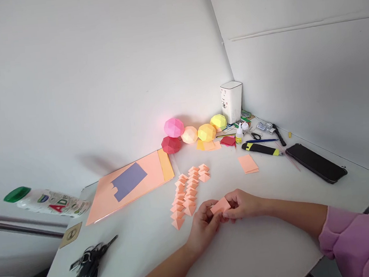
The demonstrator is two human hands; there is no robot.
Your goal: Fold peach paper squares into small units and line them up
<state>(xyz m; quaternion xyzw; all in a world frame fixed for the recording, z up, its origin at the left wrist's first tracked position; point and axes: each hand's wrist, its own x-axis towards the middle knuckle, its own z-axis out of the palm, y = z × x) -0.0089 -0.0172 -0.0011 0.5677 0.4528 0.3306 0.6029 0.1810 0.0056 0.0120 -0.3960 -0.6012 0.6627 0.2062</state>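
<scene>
A small peach piece of paper (220,205) is pinched between my two hands above the white table. My left hand (204,224) grips its left side with thumb and fingers. On its right edge, the fingers of my right hand (242,203) are closed. Just beyond and left of my hands, several folded peach paper pieces (188,194) lie in overlapping rows. Flat peach paper slips (248,163) rest beyond my right hand. At the back stand faceted paper balls in pink (173,128), red (171,144), peach (189,134), orange-yellow (206,132) and yellow (218,122).
Peach sheets (103,194) with a purple paper (130,181) lie at left, near a white bottle (56,202) and keys (89,267). A utility knife (261,149), glue bottle (239,134), black phone (316,162) and white container (232,102) are at right.
</scene>
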